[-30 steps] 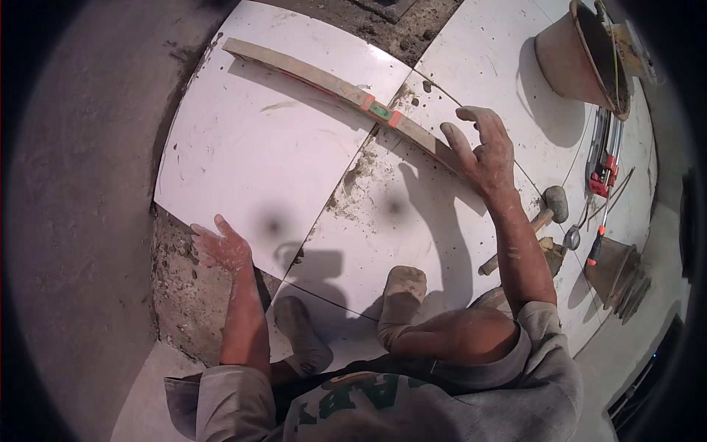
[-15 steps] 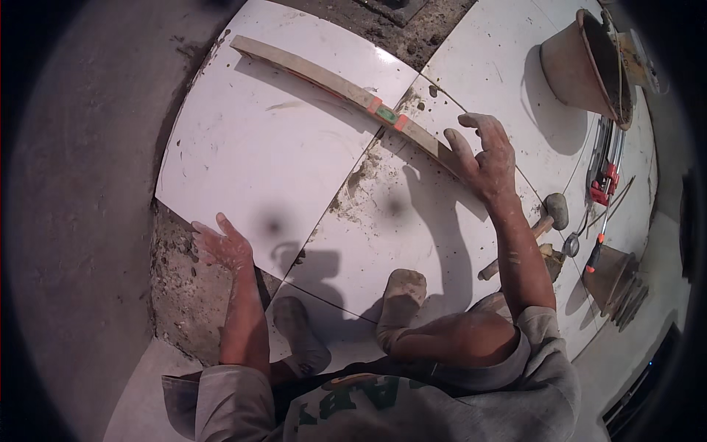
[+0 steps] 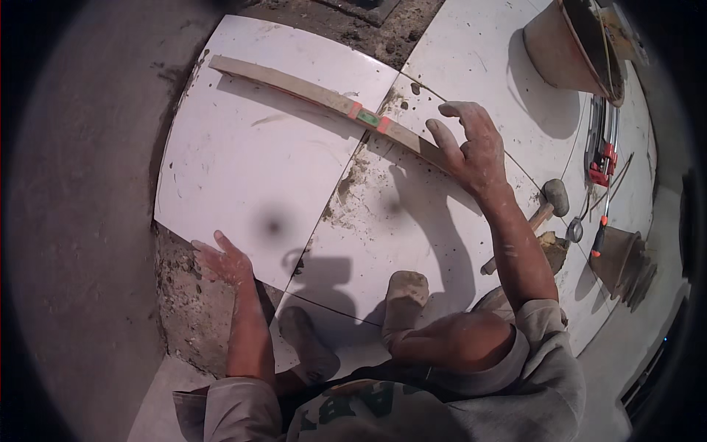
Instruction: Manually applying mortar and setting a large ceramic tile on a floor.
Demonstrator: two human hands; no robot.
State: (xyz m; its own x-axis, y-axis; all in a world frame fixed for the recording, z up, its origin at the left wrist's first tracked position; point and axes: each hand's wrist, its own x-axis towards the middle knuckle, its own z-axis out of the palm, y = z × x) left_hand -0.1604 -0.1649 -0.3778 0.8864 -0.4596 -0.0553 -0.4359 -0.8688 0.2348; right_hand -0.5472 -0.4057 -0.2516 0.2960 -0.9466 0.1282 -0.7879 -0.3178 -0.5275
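Curving over the right-hand end of a long spirit level (image 3: 328, 99), the right hand (image 3: 477, 151) is holding its thumb and fingers well apart, gripping nothing I can make out; from where I'm standing I cannot tell whether it is touching the bar. The level is stretching away from that hand, up and to the left, across the joint between white tiles (image 3: 250, 158), its green vial (image 3: 367, 118) sitting between two orange-red bands. Well left of this hand and lower, the left hand (image 3: 224, 263) is spreading its empty fingers and thumb beside a tile edge, over rough grey ground (image 3: 193, 313). Below and right of the right hand, a mallet (image 3: 556, 197) is lying near the forearm, while a bucket (image 3: 551, 55) is standing above and to the right.
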